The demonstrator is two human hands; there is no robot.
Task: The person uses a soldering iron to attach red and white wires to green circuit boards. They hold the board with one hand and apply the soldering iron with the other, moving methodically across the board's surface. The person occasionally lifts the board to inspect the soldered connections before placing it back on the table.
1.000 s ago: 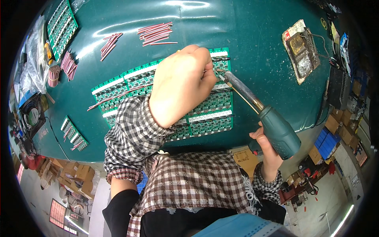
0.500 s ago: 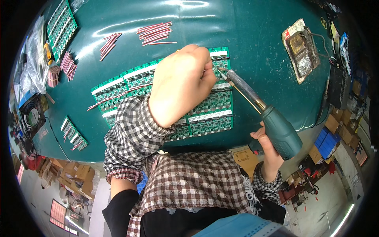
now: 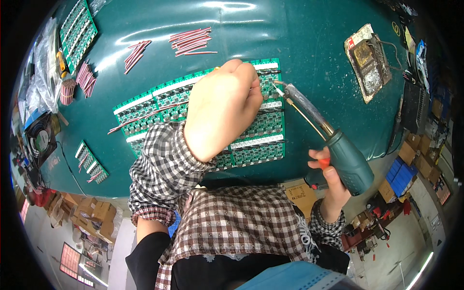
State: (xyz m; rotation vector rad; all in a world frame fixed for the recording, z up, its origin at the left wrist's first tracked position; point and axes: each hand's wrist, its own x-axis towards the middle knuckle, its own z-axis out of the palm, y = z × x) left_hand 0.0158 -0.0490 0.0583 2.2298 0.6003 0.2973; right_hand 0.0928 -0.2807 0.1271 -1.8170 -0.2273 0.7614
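PCB panels (image 3: 258, 128) mid-desk (image 3: 314, 53), under L hand (image 3: 223, 113): fingers curled in, tips hidden, can't tell what it's pinching, if anything. R hand (image 3: 336, 186) wrapped round soldering gun (image 3: 345, 157) at panels' 4 o'clock, tip aimed 10 o'clock, near L fingers. Risks IMO: R wobble = burn or bridged joints; L sleeve (image 3: 166, 150) could snag loose wires (image 3: 147, 118) at 9 o'clock. L hand blocks view of panels. Wire pile (image 3: 191, 41) 12 o'clock, solder holder (image 3: 369, 60) 2 o'clock, both well apart from gun.

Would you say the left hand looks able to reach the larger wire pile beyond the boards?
Probably yes: the wire pile lies just past the left hand, with nothing standing between, though that hand looks curled closed.
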